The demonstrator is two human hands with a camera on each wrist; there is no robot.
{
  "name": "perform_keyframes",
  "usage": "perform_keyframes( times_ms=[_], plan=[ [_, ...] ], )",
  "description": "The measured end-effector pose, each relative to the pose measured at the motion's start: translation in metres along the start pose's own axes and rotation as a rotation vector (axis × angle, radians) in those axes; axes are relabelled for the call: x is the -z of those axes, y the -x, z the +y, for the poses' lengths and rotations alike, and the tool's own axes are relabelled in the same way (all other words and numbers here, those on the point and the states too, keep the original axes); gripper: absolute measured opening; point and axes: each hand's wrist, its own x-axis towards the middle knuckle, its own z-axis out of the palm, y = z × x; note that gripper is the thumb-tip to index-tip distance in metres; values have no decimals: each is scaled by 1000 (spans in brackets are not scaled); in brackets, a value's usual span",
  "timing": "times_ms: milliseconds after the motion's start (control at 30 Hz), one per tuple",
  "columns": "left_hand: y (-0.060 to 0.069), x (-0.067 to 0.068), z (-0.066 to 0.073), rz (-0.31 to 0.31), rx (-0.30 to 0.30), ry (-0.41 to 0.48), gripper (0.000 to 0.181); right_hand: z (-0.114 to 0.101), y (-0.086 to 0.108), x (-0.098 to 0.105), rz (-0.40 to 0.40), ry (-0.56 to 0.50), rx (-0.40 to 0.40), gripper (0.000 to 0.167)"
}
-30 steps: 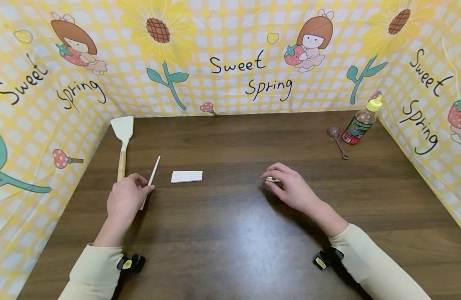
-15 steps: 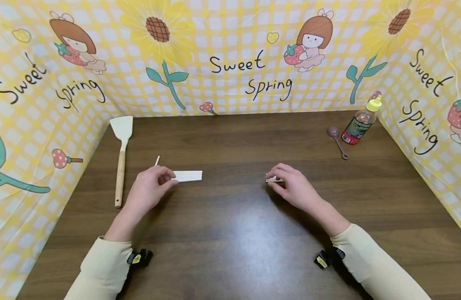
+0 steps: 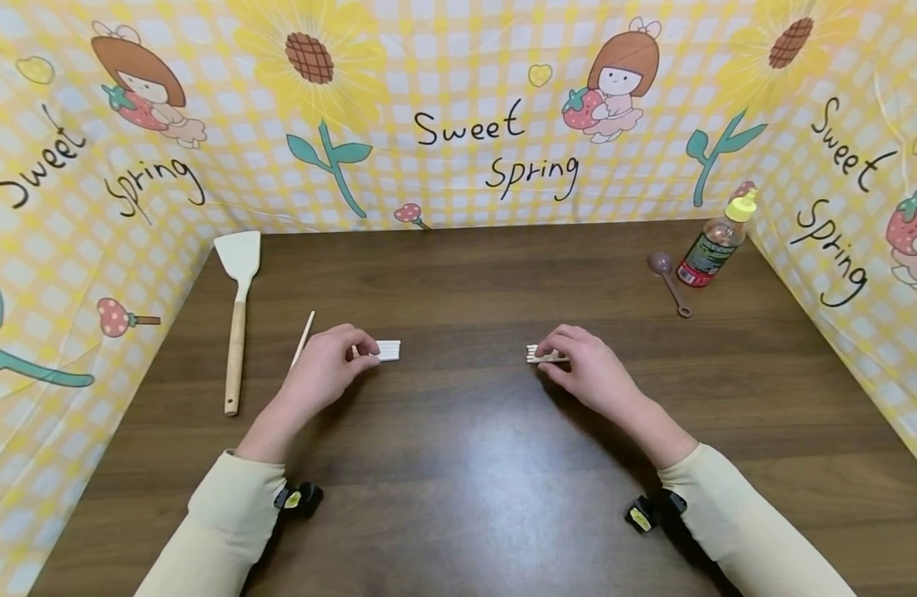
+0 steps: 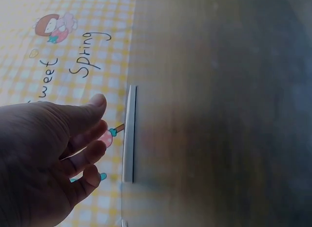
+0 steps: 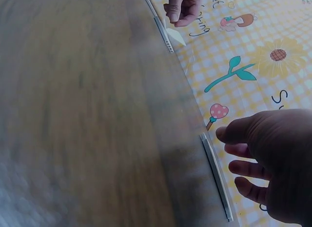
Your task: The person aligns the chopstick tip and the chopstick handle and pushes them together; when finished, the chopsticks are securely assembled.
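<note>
A row of white sticks (image 3: pixel 389 351) lies on the counter (image 3: pixel 458 448), partly hidden in the head view by the left hand (image 3: pixel 327 361); a second row (image 3: pixel 532 354) lies under the right hand (image 3: pixel 593 369). Both hands are empty, fingers loosely curved, and in the dim wrist views seem clear of the sticks. A single stick (image 3: pixel 303 337) lies between the first row and a spatula (image 3: pixel 236 340); a spoon (image 3: pixel 662 264) lies beside a yellow-capped bottle (image 3: pixel 706 256) at far right.

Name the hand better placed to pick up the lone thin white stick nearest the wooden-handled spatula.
Probably the left hand: it is right beside that stick, while the right hand is farther across the brown wood-grain table, at a row of pale sticks.
</note>
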Motion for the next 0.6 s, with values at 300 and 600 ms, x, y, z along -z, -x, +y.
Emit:
perform_keyframes(
  times_ms=[300, 600],
  plan=[
    [-6, -5, 2, -22, -3, 6, 7, 3, 0, 0, -10, 39, -73, 12],
    [-9, -7, 2, -40, 9, -11, 6, 5, 1, -1, -11, 56, -96, 12]
  ],
)
